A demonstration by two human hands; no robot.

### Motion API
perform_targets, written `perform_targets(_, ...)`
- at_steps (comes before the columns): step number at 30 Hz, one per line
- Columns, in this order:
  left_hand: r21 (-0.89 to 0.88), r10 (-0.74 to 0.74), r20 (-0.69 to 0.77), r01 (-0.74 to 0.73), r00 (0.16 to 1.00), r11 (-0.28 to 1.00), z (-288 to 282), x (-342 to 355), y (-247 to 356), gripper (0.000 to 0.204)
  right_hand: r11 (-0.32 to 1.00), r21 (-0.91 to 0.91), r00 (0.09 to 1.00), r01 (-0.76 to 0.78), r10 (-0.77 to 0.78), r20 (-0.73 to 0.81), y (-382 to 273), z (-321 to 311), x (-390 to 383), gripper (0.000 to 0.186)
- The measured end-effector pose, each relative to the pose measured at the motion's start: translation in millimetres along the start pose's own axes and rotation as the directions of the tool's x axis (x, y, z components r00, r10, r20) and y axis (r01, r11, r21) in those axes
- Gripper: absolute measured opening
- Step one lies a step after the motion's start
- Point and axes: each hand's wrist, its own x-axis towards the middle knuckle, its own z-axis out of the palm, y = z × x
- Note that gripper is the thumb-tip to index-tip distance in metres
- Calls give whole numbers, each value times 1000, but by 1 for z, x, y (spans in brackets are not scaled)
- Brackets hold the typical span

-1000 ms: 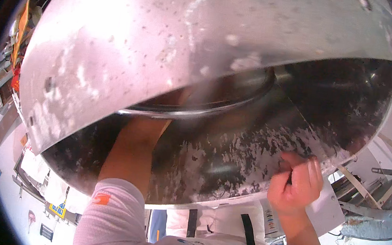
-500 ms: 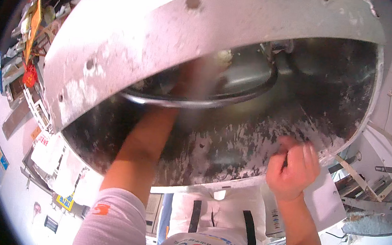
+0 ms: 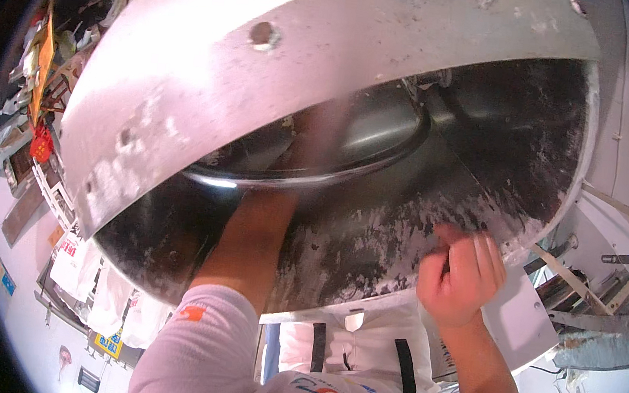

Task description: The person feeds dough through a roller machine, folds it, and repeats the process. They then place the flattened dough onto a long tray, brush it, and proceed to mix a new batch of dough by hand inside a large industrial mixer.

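Observation:
A large metal drum (image 3: 150, 97) takes up most of the head view, with pale residue on its shell and a dark, streaked inside wall. A curved metal bar (image 3: 347, 171) crosses its opening. My left hand (image 3: 325, 125) reaches in past this bar; it is smeared by motion, so its fingers and anything in them cannot be made out. My right hand (image 3: 463, 275) is closed at the drum's front rim (image 3: 388, 294), fingers curled over the edge and thumb bent in.
White bags (image 3: 112, 294) hang or stand at the lower left. Cluttered shelves (image 3: 54, 73) line the far left. To the right are a metal frame (image 3: 619, 256) and a white box-like panel (image 3: 515, 314). A red ornament (image 3: 41, 142) hangs at the left.
My left forearm has shifted right and deeper into the drum, its sleeve now closer to the rim. My right hand stays at the rim. The view has tilted slightly.

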Motion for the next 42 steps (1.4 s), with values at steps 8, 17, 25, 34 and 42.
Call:
perform_targets(8, -197, -151, 155, 180, 976, 964, -9, -29, -13, 54, 1000, 13, 996, 19, -18, -85, -2, -1, -5, 14)
perform_targets(17, -71, -19, 548, 69, 837, 995, -110, -90, -70, 53, 999, 25, 989, 25, -21, -144, -4, -4, -6, 7)
perform_targets(25, -125, 225, 879, -252, 420, 959, -158, -134, -111, 56, 999, 40, 995, 22, -18, -99, -10, -13, -10, 3)
perform_targets(34, -48, 42, 999, 863, 32, 502, -405, -127, 0, 45, 998, 10, 997, -61, 60, 40, 1, -13, -19, 16)
perform_targets(42, -331, 178, 935, 583, 305, 742, -608, -64, 230, 43, 980, 154, 992, -129, 127, 23, 7, -24, -21, 21)
